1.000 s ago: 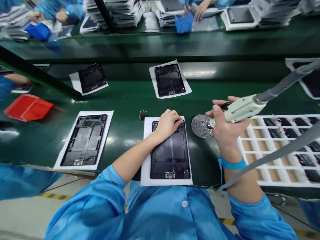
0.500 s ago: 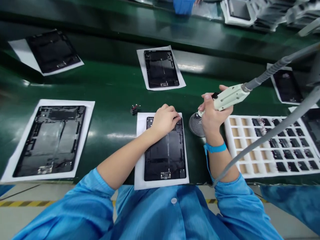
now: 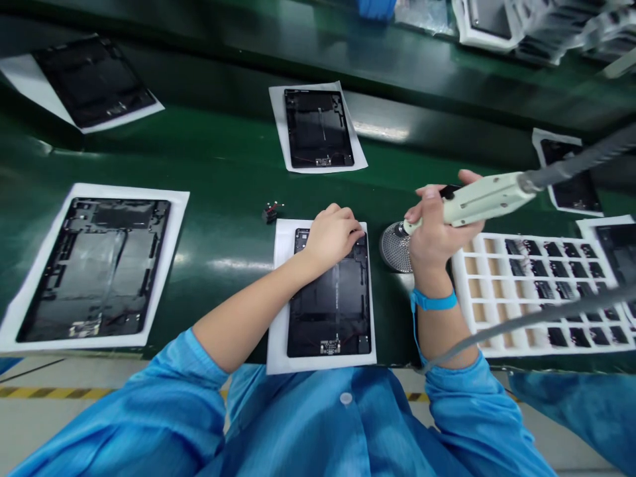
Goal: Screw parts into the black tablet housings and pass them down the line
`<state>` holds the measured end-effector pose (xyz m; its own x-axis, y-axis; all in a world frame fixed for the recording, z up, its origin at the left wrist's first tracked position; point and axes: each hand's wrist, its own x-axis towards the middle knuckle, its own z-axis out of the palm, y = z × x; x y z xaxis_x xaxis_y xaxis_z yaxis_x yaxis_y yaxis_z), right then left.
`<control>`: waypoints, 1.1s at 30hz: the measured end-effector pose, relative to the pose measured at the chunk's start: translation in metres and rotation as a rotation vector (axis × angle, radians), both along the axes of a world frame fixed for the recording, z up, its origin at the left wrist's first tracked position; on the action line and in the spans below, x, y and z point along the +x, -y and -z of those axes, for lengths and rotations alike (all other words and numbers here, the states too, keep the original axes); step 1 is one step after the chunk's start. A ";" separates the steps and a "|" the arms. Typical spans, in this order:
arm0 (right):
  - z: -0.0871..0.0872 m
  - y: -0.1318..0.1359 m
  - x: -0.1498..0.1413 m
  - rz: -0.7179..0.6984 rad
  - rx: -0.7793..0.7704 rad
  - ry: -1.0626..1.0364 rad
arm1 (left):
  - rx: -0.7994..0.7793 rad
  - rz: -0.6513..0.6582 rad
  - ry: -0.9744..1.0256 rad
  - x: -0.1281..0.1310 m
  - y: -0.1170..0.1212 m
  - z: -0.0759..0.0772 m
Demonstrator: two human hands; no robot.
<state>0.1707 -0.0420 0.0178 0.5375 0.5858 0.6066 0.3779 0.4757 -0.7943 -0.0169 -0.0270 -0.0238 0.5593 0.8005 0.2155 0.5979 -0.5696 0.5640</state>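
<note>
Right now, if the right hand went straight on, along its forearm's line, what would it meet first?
Probably the raised green ledge at the back; over the bench, the way for the right hand looks free, though depth is unclear.

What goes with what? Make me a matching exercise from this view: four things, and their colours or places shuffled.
1. left hand
2. right hand
3. wristband
4. tray

A. blue
B. wrapped around a pale tool
C. white, holding black parts
D. on the far end of an open tablet

Pairs: 1-D, 2-B, 3-A, 4-C
</note>
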 end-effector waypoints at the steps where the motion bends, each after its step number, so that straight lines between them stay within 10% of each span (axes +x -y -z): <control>1: -0.003 0.002 -0.004 -0.022 0.011 -0.007 | 0.000 0.002 -0.001 0.000 0.000 0.000; 33: 0.009 0.003 -0.052 -0.219 -0.098 -0.132 | -0.019 -0.009 -0.068 0.003 0.001 -0.009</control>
